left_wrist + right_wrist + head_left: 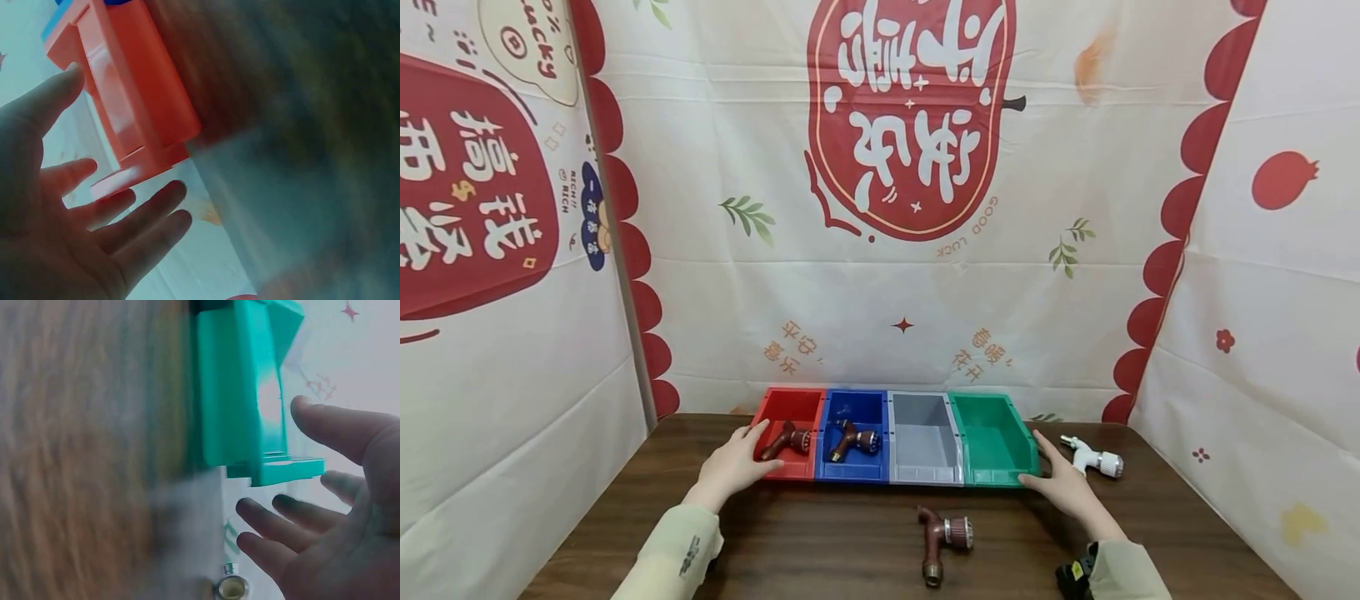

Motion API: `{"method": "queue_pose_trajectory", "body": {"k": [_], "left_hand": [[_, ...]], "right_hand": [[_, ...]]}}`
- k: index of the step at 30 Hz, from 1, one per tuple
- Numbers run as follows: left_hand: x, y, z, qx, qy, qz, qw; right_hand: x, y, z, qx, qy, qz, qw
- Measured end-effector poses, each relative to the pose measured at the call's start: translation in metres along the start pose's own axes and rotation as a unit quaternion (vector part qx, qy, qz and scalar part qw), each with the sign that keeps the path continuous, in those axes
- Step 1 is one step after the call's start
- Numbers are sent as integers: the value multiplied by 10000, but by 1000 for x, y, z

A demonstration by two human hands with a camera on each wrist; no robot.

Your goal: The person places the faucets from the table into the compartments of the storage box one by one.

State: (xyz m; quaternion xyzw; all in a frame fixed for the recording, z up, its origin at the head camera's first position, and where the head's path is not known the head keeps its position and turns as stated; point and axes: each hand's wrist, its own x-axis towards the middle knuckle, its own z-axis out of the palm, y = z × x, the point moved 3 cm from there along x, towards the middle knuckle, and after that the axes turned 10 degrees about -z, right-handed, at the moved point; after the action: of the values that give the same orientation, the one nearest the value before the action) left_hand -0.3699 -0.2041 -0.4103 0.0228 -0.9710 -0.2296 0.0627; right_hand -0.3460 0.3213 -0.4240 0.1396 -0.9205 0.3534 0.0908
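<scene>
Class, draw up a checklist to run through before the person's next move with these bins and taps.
1. Left hand at the red bin: ok.
2. Right hand at the green bin: ok.
3. Brown tap in the red bin, second brown tap in the blue bin: ok.
4. Grey bin and green bin without taps: ok.
5. All taps binned: not ok; loose brown tap and white tap on the table.
6. Firm hold: cannot tell.
</scene>
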Motion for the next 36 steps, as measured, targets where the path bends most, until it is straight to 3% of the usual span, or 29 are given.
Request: {"method": "queue_pose_trajectory", "body": {"k": [6, 16, 20, 24, 29, 36], "left_hand": [[-1, 0, 6, -101, -42, 97, 9999], [-6, 0, 4, -207, -64, 72, 9997], [-5, 0, 8, -168, -286, 54, 9994], [-6, 1, 10, -134, -378, 17, 9992], [-4, 0, 8, -179, -373, -27, 9991], [-4, -1, 7, -265, -349, -23, 9990]], "right_hand": [[-10, -23, -8, -46, 193, -139, 9997], [-19, -72, 14, -271, 216, -1287, 9911], [-26, -90, 28, -402, -156, -1859, 9816], [-32, -110, 44, -532, -882, -2268, 9685], [-37, -123, 62, -655, -1793, -2282, 9547], [-39, -130, 76, -850, -2345, -2369, 9390]]}}
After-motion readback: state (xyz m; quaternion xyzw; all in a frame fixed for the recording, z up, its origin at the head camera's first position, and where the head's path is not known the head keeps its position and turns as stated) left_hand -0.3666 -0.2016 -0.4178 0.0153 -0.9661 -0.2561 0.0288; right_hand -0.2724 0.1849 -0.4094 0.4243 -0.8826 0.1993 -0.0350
